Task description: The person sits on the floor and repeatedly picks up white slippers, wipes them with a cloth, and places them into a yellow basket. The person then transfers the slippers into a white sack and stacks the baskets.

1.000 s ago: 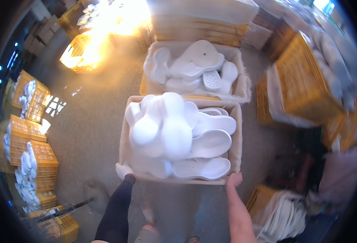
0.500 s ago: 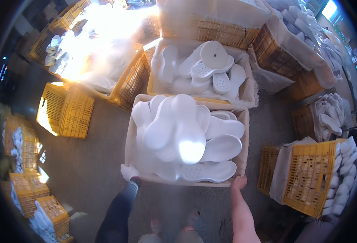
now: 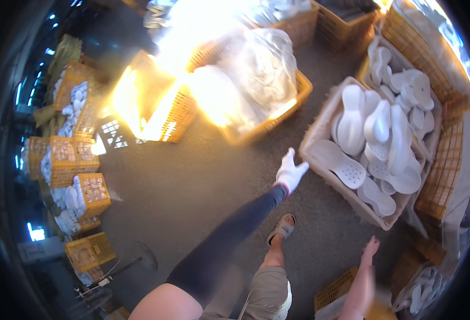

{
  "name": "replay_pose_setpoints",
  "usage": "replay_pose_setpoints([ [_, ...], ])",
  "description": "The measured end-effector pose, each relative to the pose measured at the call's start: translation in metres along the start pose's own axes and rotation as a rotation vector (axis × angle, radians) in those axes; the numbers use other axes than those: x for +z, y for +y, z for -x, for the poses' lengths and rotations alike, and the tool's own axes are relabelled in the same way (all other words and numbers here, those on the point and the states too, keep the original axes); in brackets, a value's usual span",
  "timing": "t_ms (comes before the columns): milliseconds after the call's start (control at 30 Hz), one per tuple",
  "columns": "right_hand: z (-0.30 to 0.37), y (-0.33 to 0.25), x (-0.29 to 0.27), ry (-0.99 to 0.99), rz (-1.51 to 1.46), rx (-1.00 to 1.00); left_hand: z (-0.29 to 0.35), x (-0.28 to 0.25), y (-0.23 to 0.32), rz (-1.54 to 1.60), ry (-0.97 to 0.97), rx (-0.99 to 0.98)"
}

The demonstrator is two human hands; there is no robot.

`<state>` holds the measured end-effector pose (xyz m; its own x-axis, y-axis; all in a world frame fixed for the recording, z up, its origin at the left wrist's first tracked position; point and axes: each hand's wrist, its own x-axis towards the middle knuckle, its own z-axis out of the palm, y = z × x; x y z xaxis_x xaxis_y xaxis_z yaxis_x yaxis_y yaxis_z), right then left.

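Observation:
My left hand (image 3: pixel 292 172), in a white glove, is open with thumb and fingers apart, just beside the near-left corner of a cloth-lined crate (image 3: pixel 328 184). White shoe soles (image 3: pixel 378 128) are heaped inside it, some dotted with holes. Bare and empty, my right hand (image 3: pixel 371 247) hangs a little short of the crate's near edge, its fingers loosely stretched. Neither hand holds the crate. Against its far right side stands another lined crate holding more soles (image 3: pixel 417 90).
A yellow crate with a whitish plastic bag (image 3: pixel 267 69) stands ahead, beside a sunlit yellow crate (image 3: pixel 157 101). Stacked crates of white pieces (image 3: pixel 72 160) line the left. A thin-framed object (image 3: pixel 123 266) lies lower left. A tall crate (image 3: pixel 443 165) stands at right.
Both hands have let go of the crate of soles. My view has turned left, so the crate now appears at the right. One foot has stepped forward.

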<state>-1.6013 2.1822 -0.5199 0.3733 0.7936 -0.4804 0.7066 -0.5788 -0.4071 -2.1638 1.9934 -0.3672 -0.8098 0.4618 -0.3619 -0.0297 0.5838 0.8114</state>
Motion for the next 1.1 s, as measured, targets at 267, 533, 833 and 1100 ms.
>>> replay_pose_setpoints([
  [267,0.304,-0.058,0.066,-1.102,0.455,-0.451,0.373,-0.292,-0.061,-0.211,-0.406,0.800],
  [533,0.590,-0.326,0.250,-1.306,0.728,-0.985,0.519,-0.455,-0.138,-0.089,-0.315,-0.014],
  [833,0.817,-0.421,0.282,-1.200,0.719,-0.785,0.524,-0.766,-0.152,0.097,-0.344,-0.101],
  [1100,0.974,-0.415,0.398,-1.168,1.209,-0.564,0.426,-0.956,-0.238,-0.022,-0.137,-0.135],
])
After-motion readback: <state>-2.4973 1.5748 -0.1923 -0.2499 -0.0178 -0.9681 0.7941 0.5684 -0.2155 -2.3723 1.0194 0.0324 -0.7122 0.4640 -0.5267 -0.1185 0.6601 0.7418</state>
